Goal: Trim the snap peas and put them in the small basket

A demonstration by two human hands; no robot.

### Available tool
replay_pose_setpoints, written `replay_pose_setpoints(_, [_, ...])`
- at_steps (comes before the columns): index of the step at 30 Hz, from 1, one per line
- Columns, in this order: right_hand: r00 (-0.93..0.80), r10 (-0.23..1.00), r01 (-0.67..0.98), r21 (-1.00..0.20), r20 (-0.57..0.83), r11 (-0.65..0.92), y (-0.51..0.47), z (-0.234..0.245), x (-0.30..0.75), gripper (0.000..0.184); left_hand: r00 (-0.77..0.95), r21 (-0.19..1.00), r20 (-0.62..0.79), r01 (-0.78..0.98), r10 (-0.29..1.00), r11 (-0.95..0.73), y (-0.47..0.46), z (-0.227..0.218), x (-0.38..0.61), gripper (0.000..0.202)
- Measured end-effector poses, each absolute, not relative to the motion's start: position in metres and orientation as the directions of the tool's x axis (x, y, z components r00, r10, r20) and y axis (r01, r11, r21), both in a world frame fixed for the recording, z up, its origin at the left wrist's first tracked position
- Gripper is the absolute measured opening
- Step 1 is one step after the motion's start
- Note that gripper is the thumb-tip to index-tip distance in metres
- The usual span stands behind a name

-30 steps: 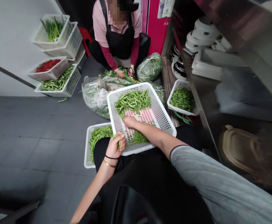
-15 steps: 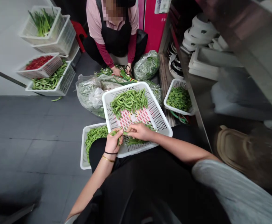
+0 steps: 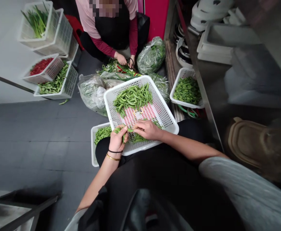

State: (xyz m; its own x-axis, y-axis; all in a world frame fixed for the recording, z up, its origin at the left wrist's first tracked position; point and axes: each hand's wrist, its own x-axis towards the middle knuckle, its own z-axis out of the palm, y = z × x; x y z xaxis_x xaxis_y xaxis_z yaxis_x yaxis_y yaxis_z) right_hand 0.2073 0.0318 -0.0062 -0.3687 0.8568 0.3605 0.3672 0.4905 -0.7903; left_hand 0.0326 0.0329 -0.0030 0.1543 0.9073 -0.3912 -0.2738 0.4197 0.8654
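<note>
**Station check: bean pod held over lap basket**

I am sitting with a large white basket [image 3: 140,148] resting across my lap. My left hand [image 3: 118,139] is closing around a green bean pod [image 3: 130,130], fingers curled tight on it. My right hand [image 3: 147,130] is pinching the same pod at its other end. The pod is lying level between the two hands, just above the near edge of the basket. I am wearing a black band [image 3: 115,151] and a gold bangle [image 3: 112,157] on the left wrist.

A pile of pods [image 3: 133,98] is sitting in the far half of the basket. A smaller heap is lying under my right hand, and a red mesh [image 3: 141,115] is showing through the bare floor between them. A second basket [image 3: 93,154] with more pods is standing on the floor [image 3: 34,134], partly under the first and beside my left knee.

Across from me a co-worker is crouching, both hands [image 3: 121,59] working in leafy stalks on the floor. Clear plastic bags [image 3: 92,91] of greens are lying between us. A small basket of greens [image 3: 188,89] is standing to my right. To my left, stacked baskets are holding red chillies [image 3: 40,65], more green pods [image 3: 56,81] and long green stalks [image 3: 35,21].
</note>
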Motion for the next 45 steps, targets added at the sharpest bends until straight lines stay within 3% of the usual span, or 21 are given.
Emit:
replay_pose_setpoints(3, [-0.510,0.841,0.267,-0.897,0.179,0.353,0.031,-0.001,0.210,0.013,0.180,0.895,-0.350,-0.225,0.920,0.384,0.030,-0.003,0.034,0.025])
replay_pose_setpoints(6, [-0.624,0.781,0.117,-0.992,-0.037,0.047,0.033,-0.001,0.219,0.011,0.302,0.880,-0.365,-0.198,0.881,0.432,0.027,-0.002,0.029,0.026])
replay_pose_setpoints(8, [-0.564,0.821,0.028,-0.996,-0.090,-0.089,0.038,-0.003,0.230,0.017,0.380,0.853,-0.395,-0.185,0.836,0.487,0.025,-0.001,0.024,0.026])
replay_pose_setpoints(10, [-0.425,0.899,-0.015,-0.993,-0.100,-0.117,0.046,-0.004,0.243,0.022,0.424,0.831,-0.421,-0.173,0.802,0.528,0.025,0.000,0.018,0.027])
replay_pose_setpoints(12, [-0.308,0.950,0.060,-0.997,-0.055,-0.038,0.050,0.000,0.251,0.024,0.448,0.814,-0.436,-0.174,0.781,0.554,0.025,0.000,0.014,0.026])
replay_pose_setpoints(14, [-0.278,0.958,0.259,-0.955,0.072,0.147,0.049,0.007,0.252,0.024,0.467,0.797,-0.446,-0.182,0.764,0.576,0.025,-0.002,0.011,0.025])
replay_pose_setpoints(17, [-0.473,0.843,0.528,-0.683,0.257,0.505,0.041,0.016,0.238,0.026,0.492,0.794,-0.447,-0.168,0.747,0.585,0.026,-0.003,0.010,0.024])
replay_pose_setpoints(20, [-0.692,0.688,0.548,-0.460,0.220,0.698,0.035,0.016,0.218,0.022,0.483,0.871,-0.418,-0.030,0.770,0.491,0.025,0.004,0.010,0.022])
replay_pose_setpoints(22, [-0.752,0.629,0.487,-0.475,0.199,0.733,0.035,0.013,0.208,0.022,0.474,0.941,-0.337,0.129,0.814,0.314,0.022,0.011,0.011,0.016])
replay_pose_setpoints(25, [-0.711,0.678,0.358,-0.733,0.187,0.578,0.037,0.005,0.197,0.020,0.443,0.970,-0.154,0.236,0.883,0.050,0.016,0.019,0.012,0.010])
replay_pose_setpoints(27, [-0.616,0.783,0.254,-0.918,0.089,0.304,0.038,-0.002,0.194,0.023,0.300,0.988,-0.056,0.157,0.952,0.009,0.016,0.018,0.008,0.005])
replay_pose_setpoints(29, [-0.569,0.822,0.164,-0.983,-0.031,0.077,0.041,-0.009,0.196,0.028,0.062,1.000,-0.012,-0.025,0.998,0.013,0.021,0.015,0.000,0.008])
replay_pose_setpoints(30, [-0.579,0.812,0.171,-0.985,-0.070,0.037,0.045,-0.013,0.198,0.030,-0.042,0.990,-0.018,-0.142,0.999,0.012,0.026,0.013,-0.006,0.009])
replay_pose_setpoints(32, [-0.663,0.731,0.337,-0.937,-0.163,0.097,0.058,-0.020,0.204,0.030,-0.118,0.926,-0.095,-0.376,0.988,0.044,0.037,0.008,-0.021,0.011])
replay_pose_setpoints(34, [-0.685,0.653,0.593,-0.768,-0.324,0.241,0.080,-0.028,0.205,0.031,-0.030,0.817,-0.200,-0.556,0.979,0.150,0.047,0.003,-0.036,0.015])
replay_pose_setpoints(37, [-0.497,0.758,0.836,-0.468,-0.423,0.287,0.124,-0.045,0.182,0.039,0.120,0.679,-0.302,-0.669,0.946,0.302,0.051,-0.005,-0.047,0.020])
replay_pose_setpoints(40, [-0.252,0.871,0.913,-0.402,-0.421,0.070,0.163,-0.067,0.140,0.044,0.212,0.631,-0.343,-0.670,0.915,0.391,0.042,-0.014,-0.043,0.030])
replay_pose_setpoints(45, [-0.167,0.872,0.918,-0.395,-0.460,-0.033,0.184,-0.094,0.110,0.042,0.339,0.625,-0.368,-0.600,0.866,0.500,0.023,-0.019,-0.034,0.024])
